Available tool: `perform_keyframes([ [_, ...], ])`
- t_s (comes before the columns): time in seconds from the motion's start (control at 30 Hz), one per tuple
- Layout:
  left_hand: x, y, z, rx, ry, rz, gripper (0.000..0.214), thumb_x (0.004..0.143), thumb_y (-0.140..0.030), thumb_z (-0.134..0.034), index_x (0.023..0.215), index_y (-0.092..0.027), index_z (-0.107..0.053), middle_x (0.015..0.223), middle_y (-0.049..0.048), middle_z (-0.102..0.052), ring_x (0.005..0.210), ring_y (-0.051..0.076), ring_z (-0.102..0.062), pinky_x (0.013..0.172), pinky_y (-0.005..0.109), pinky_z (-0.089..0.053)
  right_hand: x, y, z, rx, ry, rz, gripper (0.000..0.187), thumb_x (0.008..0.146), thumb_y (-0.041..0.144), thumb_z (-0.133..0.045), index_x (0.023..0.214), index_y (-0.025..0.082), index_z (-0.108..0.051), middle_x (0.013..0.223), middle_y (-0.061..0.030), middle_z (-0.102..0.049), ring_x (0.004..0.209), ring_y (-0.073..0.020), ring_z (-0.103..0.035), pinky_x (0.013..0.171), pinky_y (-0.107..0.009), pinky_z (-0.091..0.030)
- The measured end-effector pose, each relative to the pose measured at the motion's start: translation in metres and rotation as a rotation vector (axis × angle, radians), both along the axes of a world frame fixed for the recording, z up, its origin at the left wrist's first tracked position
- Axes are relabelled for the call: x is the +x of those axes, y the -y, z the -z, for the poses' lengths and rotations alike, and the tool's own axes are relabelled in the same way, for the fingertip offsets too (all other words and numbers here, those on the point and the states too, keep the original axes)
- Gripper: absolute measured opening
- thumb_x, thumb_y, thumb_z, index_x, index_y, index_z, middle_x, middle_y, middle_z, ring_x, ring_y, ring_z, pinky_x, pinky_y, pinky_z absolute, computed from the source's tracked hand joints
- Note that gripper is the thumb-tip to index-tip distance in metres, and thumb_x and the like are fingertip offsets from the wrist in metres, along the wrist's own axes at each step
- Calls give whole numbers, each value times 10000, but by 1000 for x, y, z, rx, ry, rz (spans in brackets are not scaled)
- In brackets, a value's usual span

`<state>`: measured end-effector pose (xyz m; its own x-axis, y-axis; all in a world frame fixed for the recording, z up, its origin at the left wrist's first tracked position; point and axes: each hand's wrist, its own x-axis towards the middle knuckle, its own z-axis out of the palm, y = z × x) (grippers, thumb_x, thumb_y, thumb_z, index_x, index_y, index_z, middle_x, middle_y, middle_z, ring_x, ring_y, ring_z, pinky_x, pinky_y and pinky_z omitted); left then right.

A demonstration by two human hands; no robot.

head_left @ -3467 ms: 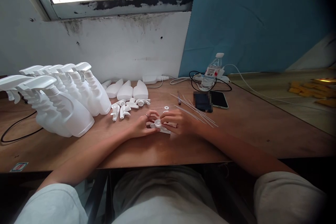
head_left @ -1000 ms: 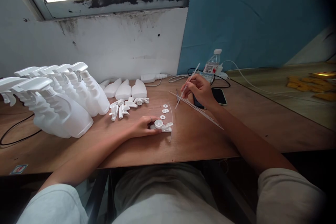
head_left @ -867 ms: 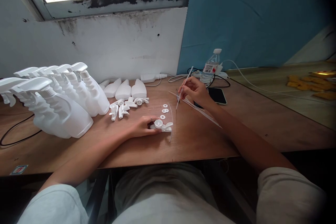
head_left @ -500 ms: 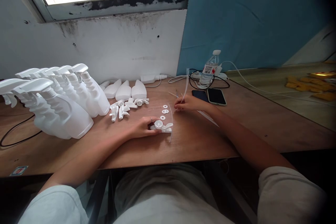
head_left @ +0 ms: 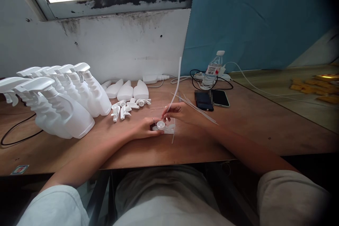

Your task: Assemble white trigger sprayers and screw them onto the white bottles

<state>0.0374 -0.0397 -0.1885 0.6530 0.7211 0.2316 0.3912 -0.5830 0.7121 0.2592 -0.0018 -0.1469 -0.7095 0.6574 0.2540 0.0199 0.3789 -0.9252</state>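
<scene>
My left hand [head_left: 148,129] is closed around a white trigger spray head [head_left: 160,125], which lies on the table with its round collar facing up. Just above that collar, my right hand [head_left: 176,112] pinches the lower end of a thin clear plastic tube [head_left: 178,79]; the tube rises and curves upward. Whether its tip touches the collar I cannot tell. The white washers are hidden behind my right hand. Another thin tube [head_left: 173,139] lies beside the spray head, partly covered. Several loose tubes [head_left: 203,113] rest to the right, under and beyond my right forearm.
Several white spray bottles with trigger heads [head_left: 71,107] stand at the left. Loose spray heads [head_left: 126,108] and white bottles lying down [head_left: 125,91] are behind my left hand. Toward the back right are a water bottle [head_left: 212,72], phones [head_left: 221,98] and cables [head_left: 194,77].
My right hand has moved left and toward me, bringing the tube to the spray head and covering the washers. My left hand has stayed in place, holding the spray head.
</scene>
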Motion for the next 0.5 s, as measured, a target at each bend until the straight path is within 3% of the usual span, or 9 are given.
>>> perform_keyframes([
  [0.2, 0, -1, 1, 24, 16, 9, 412, 838, -385, -660, 1167, -137, -671, 1025, 50, -711, 855, 161, -622, 777, 232, -463, 1, 11, -9, 150, 156, 27, 269, 871, 410, -636, 872, 148, -696, 804, -50, -727, 710, -137, -667, 684, -261, -531],
  [0.5, -1, -4, 6, 34, 16, 37, 429, 853, -387, -654, 1193, -126, -668, 892, 34, -688, 694, 115, -526, 646, 215, -409, 0, 6, 3, 463, 137, 9, 246, 924, 335, -586, 816, 148, -703, 740, -43, -708, 633, -111, -641, 601, -211, -481],
])
